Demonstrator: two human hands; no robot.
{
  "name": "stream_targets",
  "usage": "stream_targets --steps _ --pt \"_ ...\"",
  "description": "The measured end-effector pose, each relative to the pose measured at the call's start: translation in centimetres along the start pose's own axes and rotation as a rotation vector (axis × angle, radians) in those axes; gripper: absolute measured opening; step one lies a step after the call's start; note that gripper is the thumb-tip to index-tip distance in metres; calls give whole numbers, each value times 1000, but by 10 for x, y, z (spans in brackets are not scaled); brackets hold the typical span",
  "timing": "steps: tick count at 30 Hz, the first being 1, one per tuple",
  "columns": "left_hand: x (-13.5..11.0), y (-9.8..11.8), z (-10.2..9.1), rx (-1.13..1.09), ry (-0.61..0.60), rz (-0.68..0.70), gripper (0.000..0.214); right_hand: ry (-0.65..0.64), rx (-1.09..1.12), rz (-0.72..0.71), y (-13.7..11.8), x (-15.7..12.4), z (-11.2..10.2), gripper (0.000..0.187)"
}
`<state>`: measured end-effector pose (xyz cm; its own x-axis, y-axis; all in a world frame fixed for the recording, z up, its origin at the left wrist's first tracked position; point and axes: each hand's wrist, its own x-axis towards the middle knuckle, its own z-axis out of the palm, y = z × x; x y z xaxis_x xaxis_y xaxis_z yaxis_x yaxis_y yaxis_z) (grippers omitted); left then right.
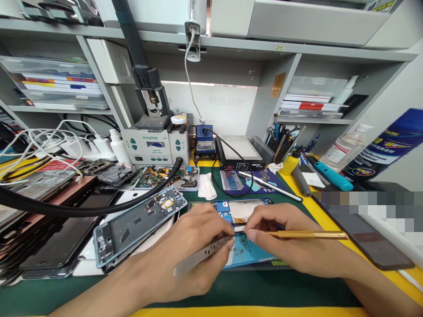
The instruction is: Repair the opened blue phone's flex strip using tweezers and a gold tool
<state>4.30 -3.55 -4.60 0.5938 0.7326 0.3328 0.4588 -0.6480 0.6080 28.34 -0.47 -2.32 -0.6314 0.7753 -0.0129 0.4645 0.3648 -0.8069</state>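
My left hand (194,246) is closed around metal tweezers (193,260) with a row of holes, their tips near the middle of an opened phone (251,253). Opposite it, my right hand (287,242) pinches a slim gold-coloured rod-shaped tool (310,234). Its working end is mostly hidden behind my fingers. A small white piece (240,228) shows between the two hands, over the phone; I cannot tell which hand touches it. The phone's inside is blue, with a silvery area and an orange flex cable (240,220) near the top.
A blue phone frame (139,224) lies left, beside stacked phones (66,233). A black hose (99,209) arches over them. A parts tray (168,178), soldering station (205,143) and hot plate (241,149) stand behind. At right lie a dark phone (370,237) and bottles (346,147).
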Motion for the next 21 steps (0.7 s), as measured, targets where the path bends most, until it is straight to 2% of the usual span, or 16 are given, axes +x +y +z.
stream_targets --steps 21 --pt "0 0 -1 2 1 0 11 -5 5 12 -1 1 0 15"
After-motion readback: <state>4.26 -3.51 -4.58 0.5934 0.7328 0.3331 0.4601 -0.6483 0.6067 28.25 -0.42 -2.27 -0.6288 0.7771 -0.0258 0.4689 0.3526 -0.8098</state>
